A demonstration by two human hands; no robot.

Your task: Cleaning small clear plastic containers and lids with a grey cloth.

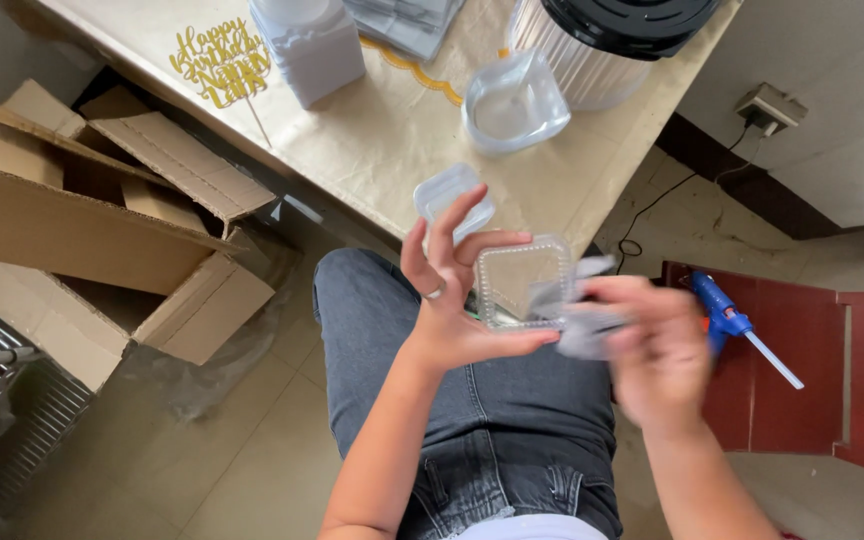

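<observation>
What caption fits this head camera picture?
Left hand holds a clear plastic box while right hand grips crumpled film.

Three clear plastic containers (524, 280), one blue glue gun (720, 305), one cardboard box (82, 230), two hands (452, 300)

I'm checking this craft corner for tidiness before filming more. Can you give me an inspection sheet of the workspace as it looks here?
Surface: beige table, crowded at its far end.
Job's things: clear square plastic box in the left hand; right hand, blurred, holds silvery wrapping against it.
Clutter: clear lid at the table edge, heart-shaped clear container, stacked white tubs, gold cake topper.
Fingers: left spread around the box; right too blurred to judge.
Cables: black cord running to a wall socket.
Surroundings: open cardboard boxes; blue glue gun on a red chair.
</observation>
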